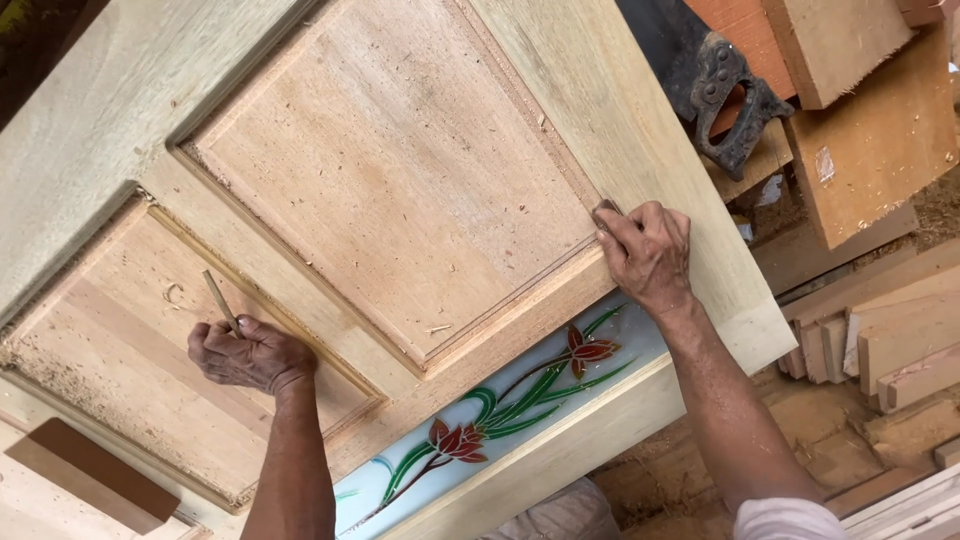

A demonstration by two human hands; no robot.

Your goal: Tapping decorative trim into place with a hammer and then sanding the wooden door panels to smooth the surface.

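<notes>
**Panelled door worked by two hands**

Woodwork fills most of the frame: a pale, unfinished wooden door (120, 110) is laid flat and runs from the upper left to the lower right. Two raised panels are set into it, a large one (400, 170) at the upper centre and a second (120, 370) at the lower left. Along the lower edge a glass strip (500, 410) painted with red flowers and green leaves is fitted. Offcuts and planks (880, 150) are piled at the right of the frame, and a handsaw (725, 100) with a dark handle is seen at the upper right among them. A brown wooden block (90, 475) lies at the lower left corner.

The right hand (648, 255) is pressed at the right corner of the large panel, fingers closed on a small dark piece (606, 209), mostly hidden by the fingers. The left hand (245, 355) is rested on the lower left panel, fist curled tightly around a thin stick-like tool (220, 300), which is held tilted with its tip pointing toward the upper left. Shavings are scattered over both panels.
</notes>
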